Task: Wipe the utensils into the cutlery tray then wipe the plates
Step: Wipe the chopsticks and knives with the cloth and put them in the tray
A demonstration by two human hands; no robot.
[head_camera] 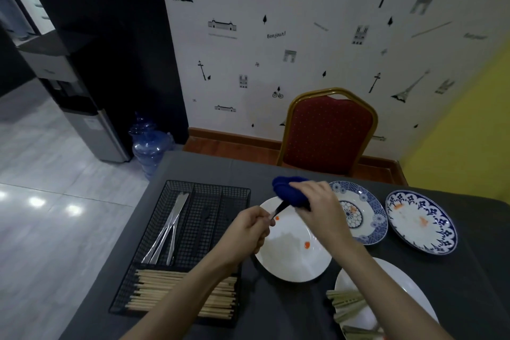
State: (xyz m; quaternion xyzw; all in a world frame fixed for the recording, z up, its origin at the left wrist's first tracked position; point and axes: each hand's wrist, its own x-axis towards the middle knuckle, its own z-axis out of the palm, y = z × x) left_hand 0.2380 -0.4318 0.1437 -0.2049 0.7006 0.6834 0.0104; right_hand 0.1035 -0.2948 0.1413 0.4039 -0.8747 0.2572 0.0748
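My left hand (pixel 248 232) grips the handle of a metal utensil (pixel 279 210) above a white plate (pixel 289 259) with orange smears. My right hand (pixel 317 204) holds a blue cloth (pixel 289 190) wrapped around the utensil's far end, which is hidden. A black wire cutlery tray (pixel 198 229) sits to the left, with three metal utensils (pixel 168 229) in one slot and several wooden chopsticks (pixel 176 292) in the front section. A blue patterned plate (pixel 358 212) and a blue-rimmed plate (pixel 422 223) with orange stains lie to the right.
A white plate (pixel 400 284) at the front right holds several pale green utensils (pixel 347 301). The table has a dark cloth (pixel 276 312). A red chair (pixel 328 132) stands at the far side. A blue water bottle (pixel 151 146) and a dispenser (pixel 91 124) stand on the floor to the left.
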